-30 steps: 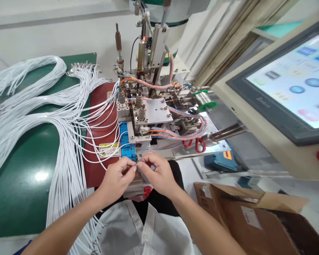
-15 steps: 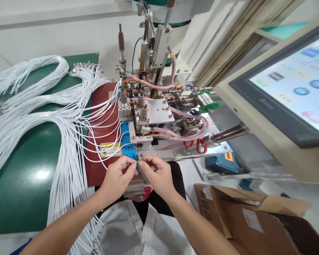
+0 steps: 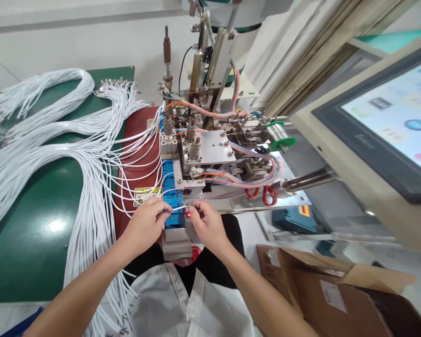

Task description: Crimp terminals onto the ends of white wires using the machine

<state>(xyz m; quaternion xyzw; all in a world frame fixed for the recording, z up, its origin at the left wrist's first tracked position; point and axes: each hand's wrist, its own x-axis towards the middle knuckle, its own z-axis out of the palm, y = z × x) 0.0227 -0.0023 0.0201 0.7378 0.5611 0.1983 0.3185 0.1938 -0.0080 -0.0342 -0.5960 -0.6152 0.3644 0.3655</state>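
A white cable (image 3: 178, 208) stretches between my two hands above the row of blue fixture blocks (image 3: 171, 220) at the machine's near end. My left hand (image 3: 148, 222) is closed in a pinch on the cable. At the cable's right end, the thumb and fingers of my right hand (image 3: 205, 222) are pinched together; the tip they hold is too small to make out. A small red light (image 3: 188, 215) glows beside my right fingertips. Other white cables run from the bundle (image 3: 94, 196) into the blue blocks farther back.
The metal machine (image 3: 210, 145) with orange and blue hoses stands ahead, a spool of wire (image 3: 279, 135) at its right. A touch screen (image 3: 396, 112) overhangs the right side. Cable bundles cover much of the green table (image 3: 24, 243). A cardboard box (image 3: 323, 285) is at lower right.
My hands have moved apart, the left one going leftward, so a short length of white cable now shows between them. The red light has come into sight. The view has shifted slightly.
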